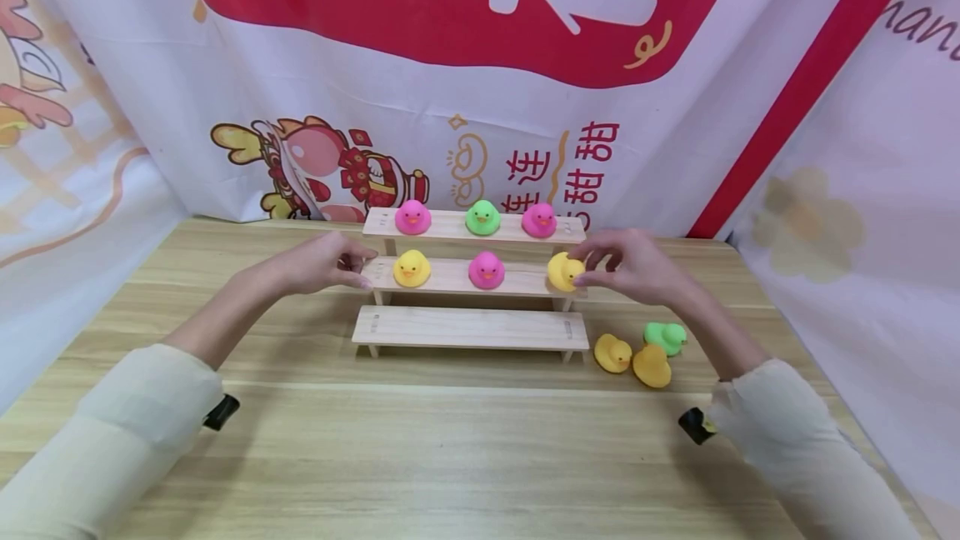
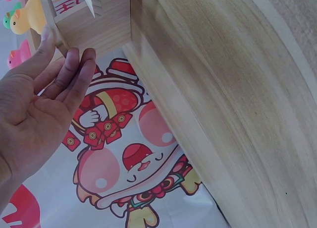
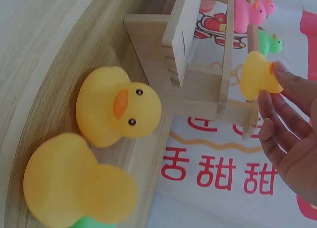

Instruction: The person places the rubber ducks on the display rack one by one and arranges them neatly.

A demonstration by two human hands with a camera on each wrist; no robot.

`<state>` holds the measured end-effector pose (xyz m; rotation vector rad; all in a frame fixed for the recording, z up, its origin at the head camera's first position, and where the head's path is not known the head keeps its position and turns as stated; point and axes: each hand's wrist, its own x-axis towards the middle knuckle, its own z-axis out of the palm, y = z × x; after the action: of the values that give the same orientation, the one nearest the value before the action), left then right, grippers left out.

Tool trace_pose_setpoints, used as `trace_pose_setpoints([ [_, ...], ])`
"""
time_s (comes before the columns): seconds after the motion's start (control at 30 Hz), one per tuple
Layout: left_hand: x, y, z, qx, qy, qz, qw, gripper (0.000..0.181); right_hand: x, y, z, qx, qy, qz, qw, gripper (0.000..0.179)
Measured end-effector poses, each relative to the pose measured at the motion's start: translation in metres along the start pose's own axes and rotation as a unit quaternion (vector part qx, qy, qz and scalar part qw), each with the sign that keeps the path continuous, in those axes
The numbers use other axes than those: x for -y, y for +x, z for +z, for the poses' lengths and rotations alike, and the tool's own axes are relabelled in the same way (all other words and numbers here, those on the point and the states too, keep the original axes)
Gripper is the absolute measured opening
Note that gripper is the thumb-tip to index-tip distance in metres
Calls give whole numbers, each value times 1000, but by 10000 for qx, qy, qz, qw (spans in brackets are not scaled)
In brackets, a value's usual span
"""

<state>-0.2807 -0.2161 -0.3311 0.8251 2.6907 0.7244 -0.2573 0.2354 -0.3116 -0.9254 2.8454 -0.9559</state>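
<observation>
A three-tier wooden shelf [image 1: 470, 327] stands on the table. At its left end, my left hand [image 1: 324, 263] holds the end of the middle board between thumb and fingers; the left wrist view shows this hand [image 2: 44, 99] at the board's edge. With thumb and fingers, my right hand [image 1: 633, 265] pinches a yellow rubber duck [image 1: 564, 273] at the right end of the middle tier. The right wrist view shows that duck [image 3: 257, 77] in the fingertips. Also on this tier are another yellow duck [image 1: 412, 269] and a pink duck [image 1: 487, 271].
On the top tier sit a pink duck [image 1: 412, 217], a green duck [image 1: 482, 218] and another pink duck [image 1: 539, 221]. Right of the shelf lie two yellow ducks [image 1: 612, 353] and a green duck [image 1: 666, 337] on the table [image 1: 450, 457]. A printed cloth [image 1: 420, 90] hangs behind.
</observation>
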Motion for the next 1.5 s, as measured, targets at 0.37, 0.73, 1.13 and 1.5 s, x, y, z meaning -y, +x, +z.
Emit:
trace_pose_setpoints([
  [0.37,0,0,0,34,-62,-34,10000,47,5,15,11,192,105,-119,9997,25],
  [0.73,0,1,1,12,-112,79,9999,51,7,22,12,309,-1,-81,9995,29],
  [1.13,0,1,0,72,-113,23,9999,46,4,10,0,217,207,13,9995,29],
  [1.5,-3,0,-1,64,-101,22,9999,48,-15,-25,-24,30,-71,305,9995,27],
])
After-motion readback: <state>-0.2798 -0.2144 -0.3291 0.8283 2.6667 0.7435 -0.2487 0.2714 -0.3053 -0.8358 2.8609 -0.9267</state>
